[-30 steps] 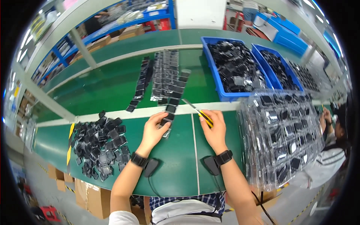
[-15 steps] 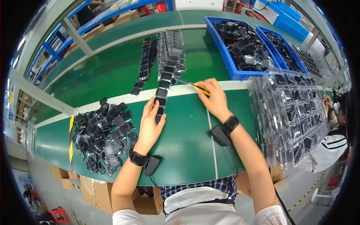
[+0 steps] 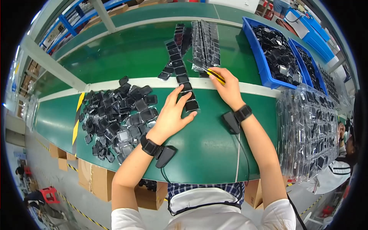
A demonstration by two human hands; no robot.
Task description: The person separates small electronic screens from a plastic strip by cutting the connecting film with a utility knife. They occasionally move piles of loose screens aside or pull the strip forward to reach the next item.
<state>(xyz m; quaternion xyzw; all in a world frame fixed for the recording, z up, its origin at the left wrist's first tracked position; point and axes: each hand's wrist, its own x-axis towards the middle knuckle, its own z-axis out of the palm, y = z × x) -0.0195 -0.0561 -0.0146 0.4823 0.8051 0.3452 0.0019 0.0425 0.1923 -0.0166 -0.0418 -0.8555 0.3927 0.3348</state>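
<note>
My left hand (image 3: 173,115) lies with spread fingers on the near end of a strip of black square pieces in clear film (image 3: 182,78). The thumb rests by the lowest piece. The strip's far part crosses other dark strips (image 3: 166,73). In my right hand (image 3: 229,87) is a thin-bladed tool with a yellow-and-black handle (image 3: 216,76); its exact kind is unclear. Its metal tip points up and left, beside the near end of a stack of filmed strips (image 3: 206,42). A heap of loose, wrapped black squares (image 3: 115,111) sits left of my left hand.
At the far right, two blue bins (image 3: 256,57) hold many dark pieces. Stacked clear trays (image 3: 306,134) stand on the right. A pale rail (image 3: 132,82) divides the green tabletop (image 3: 199,153). A co-worker's sleeve (image 3: 335,174) shows beyond the trays. Cables hang from my wrist devices.
The whole view has shifted, moving the table rightward in the picture. The strip under my left hand now lies left of the stack, across the other strips. My right hand still holds the tool.
</note>
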